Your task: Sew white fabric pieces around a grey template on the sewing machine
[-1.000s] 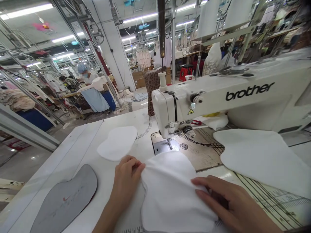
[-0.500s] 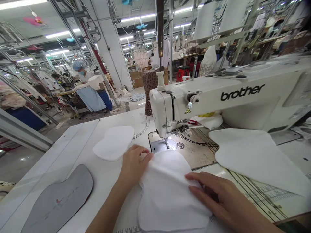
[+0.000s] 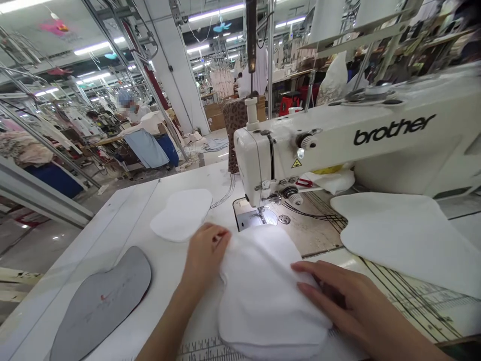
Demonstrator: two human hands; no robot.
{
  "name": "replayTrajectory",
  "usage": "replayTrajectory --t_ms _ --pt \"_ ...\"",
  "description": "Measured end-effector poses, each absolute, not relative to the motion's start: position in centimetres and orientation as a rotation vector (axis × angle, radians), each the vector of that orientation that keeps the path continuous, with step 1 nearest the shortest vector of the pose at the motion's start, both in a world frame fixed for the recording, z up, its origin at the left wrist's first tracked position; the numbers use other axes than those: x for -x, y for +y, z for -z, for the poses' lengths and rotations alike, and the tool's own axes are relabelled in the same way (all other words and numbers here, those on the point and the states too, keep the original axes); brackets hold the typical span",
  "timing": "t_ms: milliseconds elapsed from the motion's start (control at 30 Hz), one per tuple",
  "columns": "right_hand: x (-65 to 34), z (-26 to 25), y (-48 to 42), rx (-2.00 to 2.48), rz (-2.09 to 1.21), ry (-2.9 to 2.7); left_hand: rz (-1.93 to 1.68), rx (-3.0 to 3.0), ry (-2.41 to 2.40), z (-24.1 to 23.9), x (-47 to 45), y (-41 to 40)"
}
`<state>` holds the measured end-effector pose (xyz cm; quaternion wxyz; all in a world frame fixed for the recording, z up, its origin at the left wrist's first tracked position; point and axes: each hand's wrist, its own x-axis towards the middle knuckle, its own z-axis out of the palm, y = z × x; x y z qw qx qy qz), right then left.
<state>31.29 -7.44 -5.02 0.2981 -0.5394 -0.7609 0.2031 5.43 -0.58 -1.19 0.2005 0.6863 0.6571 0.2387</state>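
Note:
A layered white fabric piece (image 3: 270, 296) with rounded edges lies in front of the sewing machine (image 3: 259, 160), its far edge just short of the lit needle area (image 3: 262, 215). My left hand (image 3: 208, 255) pinches its upper left edge between thumb and fingers. On the right side, my right hand (image 3: 338, 296) grips the fabric with curled fingers, index finger and thumb slightly apart on its surface. A soft crease runs across the cloth between the hands. The undersides of the layers are hidden.
Left of the machine lies a small white fabric piece (image 3: 182, 213); nearer is a grey curved template (image 3: 105, 301). Another white piece (image 3: 402, 240) lies under the machine arm's right side. Ruler markings (image 3: 203, 348) line the table's front. A person (image 3: 130, 108) sits farther back.
The camera view has shifted slightly, so the machine and table appear a little to the right and higher. My left fingers have closed tighter on the fabric edge; the right hand hardly moves.

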Motion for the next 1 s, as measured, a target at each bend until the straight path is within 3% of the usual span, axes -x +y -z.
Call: replayTrajectory --t_ms 267,1000 --pt "-30.8 5.1 -7.6 1.428 -0.517 -1.986 -0.655 -1.844 1.929 2.4 -3.8 -8.2" --pt "-30.7 5.5 -8.0 1.436 -0.514 -1.968 -0.643 -1.777 2.092 2.5 -5.6 -7.0"
